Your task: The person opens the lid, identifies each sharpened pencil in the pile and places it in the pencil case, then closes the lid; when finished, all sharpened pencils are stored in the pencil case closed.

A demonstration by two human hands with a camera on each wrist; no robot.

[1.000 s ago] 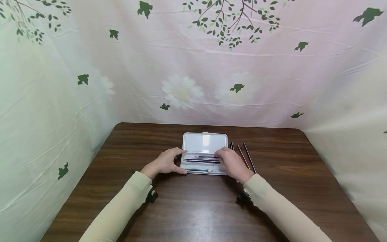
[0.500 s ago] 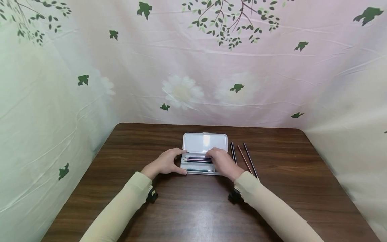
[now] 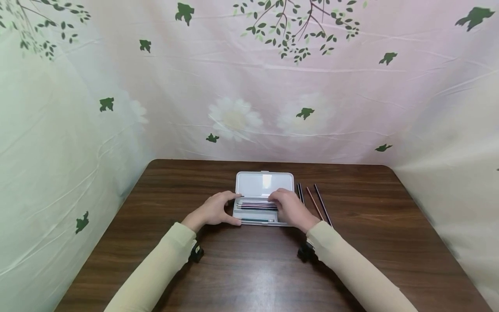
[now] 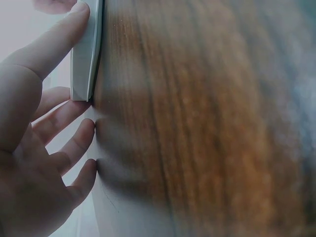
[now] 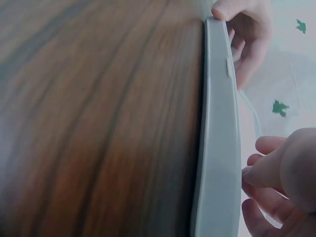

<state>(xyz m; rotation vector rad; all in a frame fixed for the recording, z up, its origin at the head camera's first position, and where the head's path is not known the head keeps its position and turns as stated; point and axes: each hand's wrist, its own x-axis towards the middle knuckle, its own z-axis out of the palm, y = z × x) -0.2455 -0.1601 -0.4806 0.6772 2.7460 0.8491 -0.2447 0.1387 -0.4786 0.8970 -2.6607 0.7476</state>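
Note:
A white pencil case [image 3: 265,184] lies on the table with its lid folded back. Several pencils [image 3: 255,205] lie side by side in its rear compartment, and a dark green pencil [image 3: 255,220] in the front one. My left hand [image 3: 213,209] grips the case's left end, thumb at the front corner and fingers behind; in the left wrist view the thumb [image 4: 54,42] presses the case's wall [image 4: 85,69]. My right hand [image 3: 290,209] reaches over the case's right part, its bent fingertips at the pencils' right ends. In the right wrist view, the case's front wall [image 5: 219,138] hides what those fingers [image 5: 266,173] touch.
Right of the case lie dark pencils [image 3: 300,193], a reddish-brown pencil [image 3: 314,203] and another dark pencil [image 3: 323,204], partly behind my right wrist. The brown wooden table [image 3: 249,268] ends at a patterned cloth [image 3: 249,86] at the back and sides.
My right hand has moved left over the case from its right end, then shifted slightly back right. The pencils in the rear compartment now lie closer together. My left hand has stayed put.

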